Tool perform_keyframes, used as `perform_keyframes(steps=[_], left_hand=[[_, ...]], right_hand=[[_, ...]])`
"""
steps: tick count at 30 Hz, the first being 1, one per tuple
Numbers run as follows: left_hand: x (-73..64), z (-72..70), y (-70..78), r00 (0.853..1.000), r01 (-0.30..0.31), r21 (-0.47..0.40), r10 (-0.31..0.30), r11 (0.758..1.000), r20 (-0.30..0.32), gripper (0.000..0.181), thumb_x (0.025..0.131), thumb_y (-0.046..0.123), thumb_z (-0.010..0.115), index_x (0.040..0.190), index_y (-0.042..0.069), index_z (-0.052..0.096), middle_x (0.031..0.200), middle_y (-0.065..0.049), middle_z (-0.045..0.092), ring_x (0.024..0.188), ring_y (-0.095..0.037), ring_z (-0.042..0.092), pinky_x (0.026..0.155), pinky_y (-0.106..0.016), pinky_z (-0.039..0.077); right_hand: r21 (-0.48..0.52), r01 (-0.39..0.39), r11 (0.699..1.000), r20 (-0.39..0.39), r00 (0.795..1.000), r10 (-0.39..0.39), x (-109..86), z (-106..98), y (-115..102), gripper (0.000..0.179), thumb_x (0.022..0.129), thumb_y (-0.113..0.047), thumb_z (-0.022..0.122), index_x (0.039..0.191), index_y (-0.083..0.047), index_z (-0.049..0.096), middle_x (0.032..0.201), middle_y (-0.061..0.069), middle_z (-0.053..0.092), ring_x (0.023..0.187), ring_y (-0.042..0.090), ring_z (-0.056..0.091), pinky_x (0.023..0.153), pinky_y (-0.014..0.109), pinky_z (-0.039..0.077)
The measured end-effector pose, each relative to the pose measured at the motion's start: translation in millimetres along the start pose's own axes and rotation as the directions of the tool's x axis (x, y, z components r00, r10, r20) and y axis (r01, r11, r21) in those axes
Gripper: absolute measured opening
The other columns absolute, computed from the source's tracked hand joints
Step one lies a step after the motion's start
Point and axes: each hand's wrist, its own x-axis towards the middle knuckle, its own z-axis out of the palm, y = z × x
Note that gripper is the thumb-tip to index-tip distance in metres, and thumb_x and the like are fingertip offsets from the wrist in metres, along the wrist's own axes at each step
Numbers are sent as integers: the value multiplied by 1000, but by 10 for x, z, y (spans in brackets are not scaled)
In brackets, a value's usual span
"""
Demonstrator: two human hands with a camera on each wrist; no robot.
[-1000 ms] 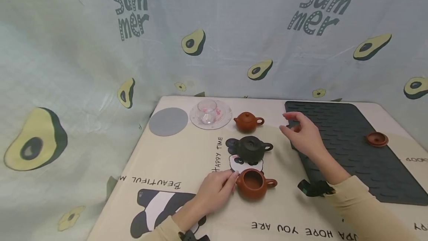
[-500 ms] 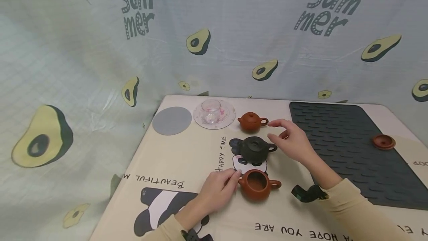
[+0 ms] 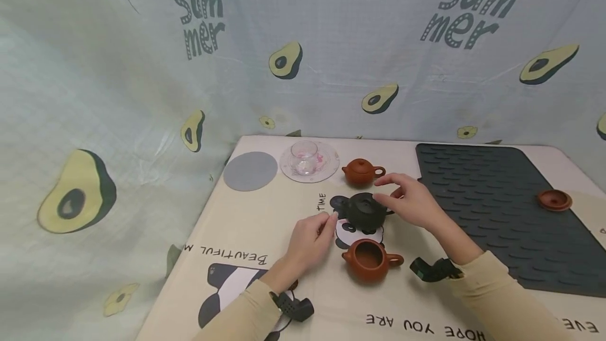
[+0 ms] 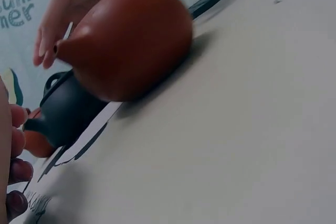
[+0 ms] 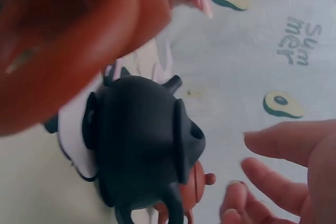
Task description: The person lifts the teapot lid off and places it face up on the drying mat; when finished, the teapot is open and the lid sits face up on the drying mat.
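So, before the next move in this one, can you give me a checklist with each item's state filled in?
1. Black teapot upright on the table: ok.
2. Black teapot's lid on: ok.
3. Right hand gripping the black teapot: not ok; the right wrist view shows a gap.
4. Left hand apart from the front reddish teapot: ok.
5. Front reddish teapot covered: not ok; its top is open.
6. Loose lid by the dark mat's edge fits that teapot: cannot tell.
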Motion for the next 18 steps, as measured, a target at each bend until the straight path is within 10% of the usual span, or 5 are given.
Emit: perform_keyframes(steps=[12,18], left_hand=[[472,142,-265,994,112,127,-110,986,-22,38,103,44,54,75,19,56,60,8,44,61,-13,46,59,-29,33],[552,160,-270,986,128,207,-147,970,80,41,105,50,46,79,21,60,64,7,49,66,-14,50,61,-30,36]], right_hand=[[-42,112,993,55,992,-109,61,25,76,32,95,-31,74,120,-13,73,128,15,64,92,26,64,68,36,51],[-59,165,984,56,985,-162,90,85,127,27,94,-31,76,116,-16,76,122,11,68,86,21,64,65,35,50]])
